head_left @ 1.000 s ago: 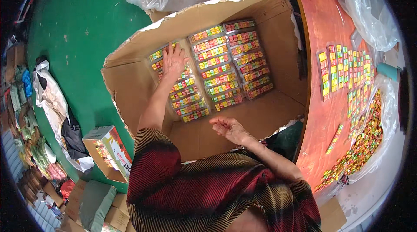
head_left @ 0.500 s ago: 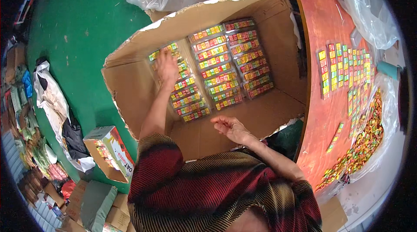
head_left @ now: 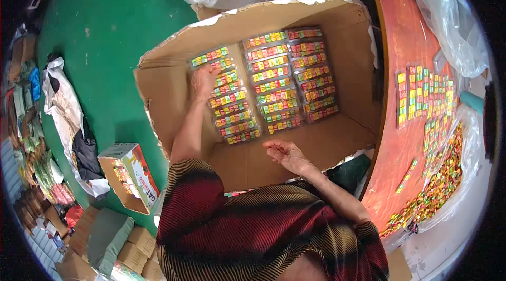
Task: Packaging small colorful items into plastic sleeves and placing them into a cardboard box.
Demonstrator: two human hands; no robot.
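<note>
Covering part of the left column of packs (head_left: 227, 87) in the box (head_left: 247, 170): left hand (head_left: 203, 82), can't tell grip. Right hand (head_left: 290, 157) loose, empty. 3 columns (head_left: 271, 73) look laid, unboxed packs (head_left: 419, 94) on red table (head_left: 387, 170).

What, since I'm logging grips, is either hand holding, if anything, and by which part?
The right hand looks empty. The left hand is at the left column of colourful packs, but whether it grips one cannot be told.

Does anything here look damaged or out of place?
Yes: the large cardboard box has a ragged rim, as if torn. On the red table, one multicoloured strip lies slanted, apart from the grouped strips.
</note>
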